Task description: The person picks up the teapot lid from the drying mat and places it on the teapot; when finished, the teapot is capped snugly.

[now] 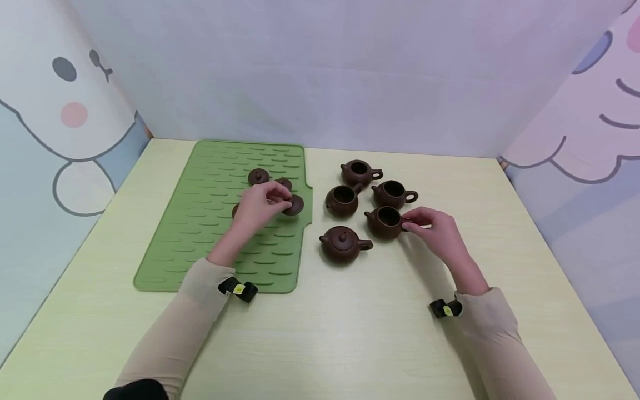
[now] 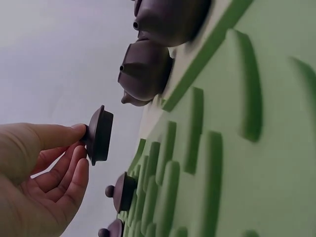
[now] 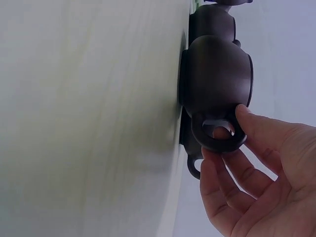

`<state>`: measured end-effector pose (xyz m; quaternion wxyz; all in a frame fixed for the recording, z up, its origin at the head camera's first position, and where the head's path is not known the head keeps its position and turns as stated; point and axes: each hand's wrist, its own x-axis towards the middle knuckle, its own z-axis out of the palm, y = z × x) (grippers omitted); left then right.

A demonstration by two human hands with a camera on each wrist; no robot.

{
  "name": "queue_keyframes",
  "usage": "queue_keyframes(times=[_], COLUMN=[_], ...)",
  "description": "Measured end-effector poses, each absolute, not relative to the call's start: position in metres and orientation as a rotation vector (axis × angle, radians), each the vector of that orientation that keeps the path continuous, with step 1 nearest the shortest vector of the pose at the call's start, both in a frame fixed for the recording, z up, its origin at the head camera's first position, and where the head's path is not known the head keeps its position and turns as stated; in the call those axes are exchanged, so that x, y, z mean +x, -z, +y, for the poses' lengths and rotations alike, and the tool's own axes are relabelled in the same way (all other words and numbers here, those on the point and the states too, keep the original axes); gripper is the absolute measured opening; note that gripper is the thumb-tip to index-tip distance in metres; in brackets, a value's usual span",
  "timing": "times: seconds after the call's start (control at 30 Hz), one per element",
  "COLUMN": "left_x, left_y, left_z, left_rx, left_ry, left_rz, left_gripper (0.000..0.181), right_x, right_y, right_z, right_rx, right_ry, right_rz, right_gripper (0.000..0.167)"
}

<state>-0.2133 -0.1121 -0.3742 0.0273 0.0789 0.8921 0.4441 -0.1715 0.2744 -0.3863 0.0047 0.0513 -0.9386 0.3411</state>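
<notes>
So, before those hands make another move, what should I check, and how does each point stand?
1. Left hand has a grip on the small round dark-brown lid: ok, pinched at its knob.
2. Lid off the flat green ridged mat: ok, raised above it.
3. Right hand has the round dark-brown teapot: ok, gripped at its looped handle.
4. Teapot's opening uncovered: ok.
5. Lid over that opening: not ok, it is off to the left.
6. Lid fits that opening: cannot tell.
</notes>
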Motion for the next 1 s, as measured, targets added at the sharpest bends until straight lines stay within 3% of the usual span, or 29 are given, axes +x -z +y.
queue_keyframes(times=[1.0], left_x=[-0.221], left_y=[0.336], left_z=[-0.026], left_rx=[0.527], left_ry=[-1.391], left_rz=[2.657], left_gripper=[0.013], right_x=[-0.173], right_y=[0.383], right_z=[0.274], right_rx=[0.166], right_ry=[-1.054], right_rz=[-2.96], right_gripper=[0.018])
